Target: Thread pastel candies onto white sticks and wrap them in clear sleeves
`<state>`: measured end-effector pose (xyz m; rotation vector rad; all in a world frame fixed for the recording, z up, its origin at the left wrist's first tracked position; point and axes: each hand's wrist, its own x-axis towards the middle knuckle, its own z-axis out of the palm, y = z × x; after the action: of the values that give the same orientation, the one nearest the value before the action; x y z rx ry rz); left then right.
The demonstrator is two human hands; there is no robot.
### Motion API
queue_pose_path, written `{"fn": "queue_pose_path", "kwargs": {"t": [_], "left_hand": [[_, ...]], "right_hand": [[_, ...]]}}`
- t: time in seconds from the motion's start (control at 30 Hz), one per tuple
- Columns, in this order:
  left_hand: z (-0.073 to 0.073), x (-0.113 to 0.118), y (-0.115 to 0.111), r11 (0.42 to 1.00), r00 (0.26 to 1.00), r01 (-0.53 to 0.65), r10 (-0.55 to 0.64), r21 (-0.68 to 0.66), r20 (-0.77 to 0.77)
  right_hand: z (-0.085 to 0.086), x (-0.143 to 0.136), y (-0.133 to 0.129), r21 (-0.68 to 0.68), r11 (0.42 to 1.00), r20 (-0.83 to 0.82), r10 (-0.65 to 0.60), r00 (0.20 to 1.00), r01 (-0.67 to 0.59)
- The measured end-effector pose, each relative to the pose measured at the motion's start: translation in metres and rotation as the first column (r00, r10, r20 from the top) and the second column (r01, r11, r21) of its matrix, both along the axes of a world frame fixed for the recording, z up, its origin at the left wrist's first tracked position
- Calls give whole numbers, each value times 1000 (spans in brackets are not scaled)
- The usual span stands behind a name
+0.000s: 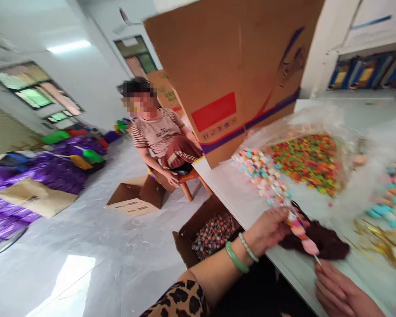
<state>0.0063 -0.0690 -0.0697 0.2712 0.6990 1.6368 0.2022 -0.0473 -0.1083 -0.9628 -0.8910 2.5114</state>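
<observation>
A skewer of pink, orange and white marshmallows (298, 230) slants over the table between my hands. My left hand (273, 225), with a green bangle and a beaded bracelet at its wrist, is closed around the skewer's upper end. The lower end of its thin white stick is pinched in my right hand (345, 286). Beneath the skewer lies a dark brown, hair-like bundle (333, 244). Gold twist ties (378, 240) are scattered to the right. Pastel marshmallows (259, 169) and a clear plastic bag of colourful gummy candies (306, 160) lie beyond my hands.
A large cardboard box (224, 66) stands at the table's far edge. Another person (161, 136) sits on a wooden stool left of it. An open carton of small wrapped pieces (214, 235) is beside the table. Purple bundles (59, 163) lie on the floor.
</observation>
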Motion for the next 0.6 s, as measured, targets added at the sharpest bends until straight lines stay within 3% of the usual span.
{"fn": "queue_pose_path", "kwargs": {"t": [0.07, 0.13, 0.27, 0.37, 0.43, 0.5, 0.53, 0.57, 0.6], "left_hand": [[5, -1, -6, 999, 1000, 6, -6, -32, -9], [8, -8, -8, 998, 1000, 28, -28, -50, -10], [5, -17, -4, 993, 999, 8, -14, -121, -48], [7, -11, -4, 994, 991, 13, -27, -105, -127], [10, -5, -5, 995, 984, 25, -41, -95, -173], [11, -1, -5, 993, 980, 12, -34, -114, -197], [10, 0, -5, 991, 978, 3, -30, -132, -204], [9, 0, -4, 988, 978, -4, -28, -155, -208], [7, -2, -4, 983, 977, -5, -34, -181, -210]], "right_hand": [[21, -8, -11, -118, 993, -51, -16, 999, 9], [30, -15, -12, -228, 974, -133, -10, 991, -20], [24, -15, -3, -311, 950, -223, -62, 973, -11], [24, -13, -4, -266, 964, -164, -69, 984, 24], [27, -15, -9, -110, 989, -45, -106, 993, 101], [27, -17, -14, 203, 964, 121, -202, 972, 175], [27, -17, -16, 408, 898, 207, -268, 941, 166], [25, -17, -18, 614, 781, 279, -350, 894, 114], [24, -17, -20, 788, 615, 321, -439, 839, 20]]}}
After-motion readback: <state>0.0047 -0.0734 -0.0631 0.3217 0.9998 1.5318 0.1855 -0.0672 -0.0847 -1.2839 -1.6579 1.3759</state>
